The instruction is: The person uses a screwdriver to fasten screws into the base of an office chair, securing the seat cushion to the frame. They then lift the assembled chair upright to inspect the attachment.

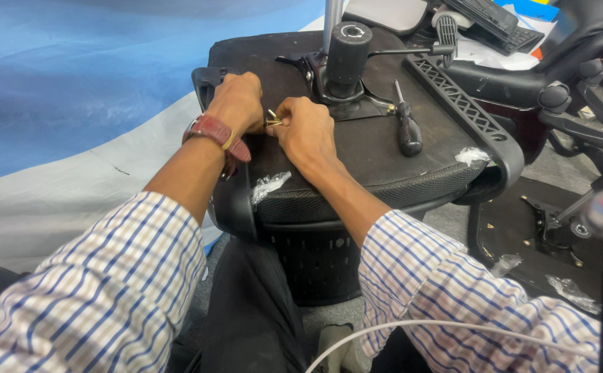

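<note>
Both hands, left hand (240,102) and right hand (306,126), pinch one brass bolt (272,120) at the upturned seat (377,155)'s near-left; screwdriver (407,128) lies unused right, so fastening looks barely begun.

**Chair assembly workshop**

Furniture-assembly floor, by the look. An upturned office chair seat (384,148) with its tilt mechanism (346,65) exposed serves as work surface. Screwdriver (406,124) lies on it. More chair parts (577,103) crowd the right side, torn plastic wrap (268,185) scattered about. Blue and grey sheeting (73,103) covers the floor.
</note>
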